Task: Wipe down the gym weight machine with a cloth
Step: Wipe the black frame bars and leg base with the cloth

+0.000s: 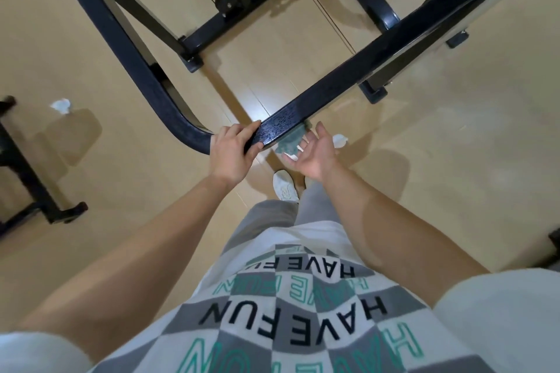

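A black steel weight machine frame (348, 85) crosses the view, with a glossy bar that bends into a curved corner just in front of me. My left hand (233, 150) grips that bar beside the bend, fingers wrapped over its top. A grey-green cloth (291, 142) is pressed up against the bar's underside by the fingers of my right hand (316, 154), which faces palm up with fingers spread under the cloth. Part of the cloth is hidden behind the bar.
Beige glossy floor (424, 175) lies below. Crumpled white tissues lie on it at the left (62, 105) and beside my right hand (340, 140). Pulleys and cables (225, 0) sit at the machine's base. Another black stand (27, 179) is at the far left. My white shoe (285, 185) is below the bar.
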